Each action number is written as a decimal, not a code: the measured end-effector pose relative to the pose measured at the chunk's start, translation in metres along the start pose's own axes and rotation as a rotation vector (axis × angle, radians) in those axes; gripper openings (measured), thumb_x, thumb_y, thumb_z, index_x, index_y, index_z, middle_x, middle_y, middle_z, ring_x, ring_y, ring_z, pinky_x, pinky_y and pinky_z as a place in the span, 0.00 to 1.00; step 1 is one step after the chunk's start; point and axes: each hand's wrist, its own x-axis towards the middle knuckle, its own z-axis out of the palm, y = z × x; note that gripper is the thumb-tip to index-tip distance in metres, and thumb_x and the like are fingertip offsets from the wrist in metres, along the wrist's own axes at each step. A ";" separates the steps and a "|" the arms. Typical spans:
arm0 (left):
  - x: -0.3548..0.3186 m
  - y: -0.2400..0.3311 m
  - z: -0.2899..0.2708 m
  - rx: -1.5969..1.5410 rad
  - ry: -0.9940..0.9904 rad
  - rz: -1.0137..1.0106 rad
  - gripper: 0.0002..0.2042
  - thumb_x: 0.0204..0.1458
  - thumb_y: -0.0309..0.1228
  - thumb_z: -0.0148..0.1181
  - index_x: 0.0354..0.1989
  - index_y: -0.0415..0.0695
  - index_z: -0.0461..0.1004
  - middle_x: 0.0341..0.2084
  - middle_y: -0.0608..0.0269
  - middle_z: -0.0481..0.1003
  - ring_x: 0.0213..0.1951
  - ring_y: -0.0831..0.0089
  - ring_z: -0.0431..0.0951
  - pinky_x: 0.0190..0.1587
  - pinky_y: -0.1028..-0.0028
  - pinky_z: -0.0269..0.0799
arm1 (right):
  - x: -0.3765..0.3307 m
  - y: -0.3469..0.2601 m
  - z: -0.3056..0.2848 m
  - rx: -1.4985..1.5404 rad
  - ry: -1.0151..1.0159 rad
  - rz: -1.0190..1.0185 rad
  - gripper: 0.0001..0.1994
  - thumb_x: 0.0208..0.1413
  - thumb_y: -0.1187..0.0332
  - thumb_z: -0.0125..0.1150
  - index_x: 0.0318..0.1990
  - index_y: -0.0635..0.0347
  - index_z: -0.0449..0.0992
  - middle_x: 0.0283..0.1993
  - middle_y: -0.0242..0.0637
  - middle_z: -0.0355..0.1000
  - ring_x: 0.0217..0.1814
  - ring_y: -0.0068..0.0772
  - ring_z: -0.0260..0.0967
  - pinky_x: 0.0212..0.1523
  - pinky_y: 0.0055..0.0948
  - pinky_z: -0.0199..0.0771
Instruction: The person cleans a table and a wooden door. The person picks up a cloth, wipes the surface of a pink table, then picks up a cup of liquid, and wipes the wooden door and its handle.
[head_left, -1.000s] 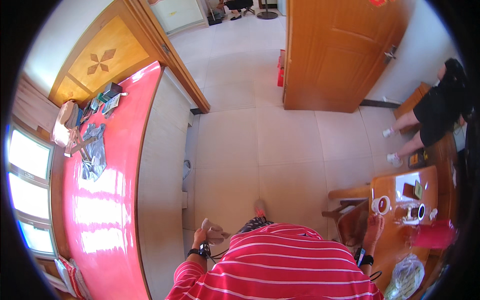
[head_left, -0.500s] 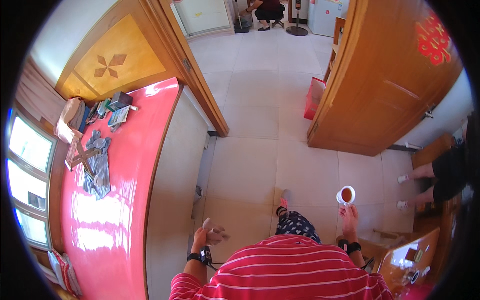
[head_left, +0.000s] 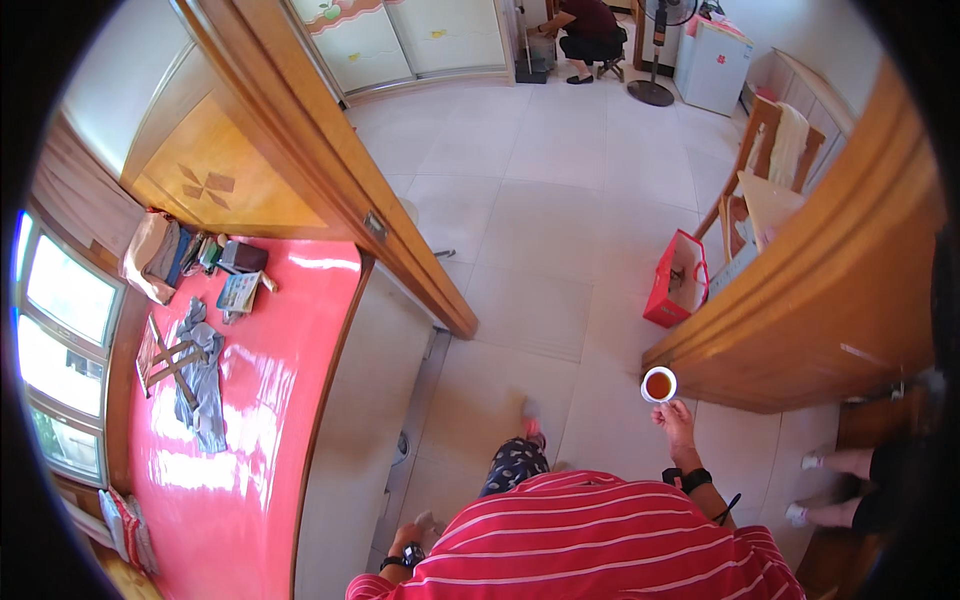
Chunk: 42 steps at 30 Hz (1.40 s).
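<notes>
White cup (head_left: 658,400) of reddish-brown liquid (head_left: 658,384) in the right grip (head_left: 676,420)

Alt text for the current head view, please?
A person's right hand holds a white cup of brown drink near an open wooden door. The left hand holds something pale, partly hidden. Ahead, someone sits near a fan.

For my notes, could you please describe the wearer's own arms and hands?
Left hand and right hand are bare, each wrist wearing a black band and dark device. Short red sleeves have white stripes; a dark cable shows near the right forearm.
</notes>
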 end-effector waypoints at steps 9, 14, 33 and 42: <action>0.148 0.158 -0.120 -0.111 -0.173 0.006 0.16 0.45 0.43 0.52 0.40 0.49 0.70 0.35 0.53 0.74 0.39 0.54 0.73 0.39 0.64 0.69 | 0.187 -0.098 0.071 0.179 0.092 0.054 0.05 0.56 0.67 0.48 0.32 0.57 0.66 0.29 0.31 0.68 0.31 0.21 0.67 0.35 0.22 0.69; 0.230 0.305 -0.270 0.088 -0.187 0.148 0.20 0.45 0.45 0.52 0.45 0.50 0.67 0.38 0.53 0.73 0.41 0.54 0.72 0.40 0.64 0.68 | 0.293 -0.126 0.091 0.259 0.125 0.054 0.05 0.56 0.67 0.49 0.31 0.56 0.65 0.29 0.31 0.69 0.31 0.22 0.67 0.34 0.22 0.69; 0.570 0.390 -0.298 0.000 -0.280 0.181 0.19 0.51 0.44 0.42 0.44 0.48 0.69 0.42 0.50 0.70 0.45 0.53 0.69 0.47 0.61 0.64 | 0.790 -0.249 0.171 0.059 -0.041 0.139 0.05 0.56 0.67 0.49 0.31 0.55 0.64 0.28 0.31 0.68 0.31 0.23 0.67 0.34 0.22 0.70; 0.724 0.508 -0.474 -0.477 -0.128 -0.171 0.13 0.47 0.37 0.46 0.36 0.45 0.71 0.35 0.49 0.71 0.40 0.54 0.70 0.43 0.62 0.66 | 0.985 -0.320 0.248 0.038 -0.088 0.086 0.05 0.56 0.66 0.49 0.33 0.56 0.64 0.28 0.32 0.67 0.32 0.23 0.67 0.36 0.23 0.69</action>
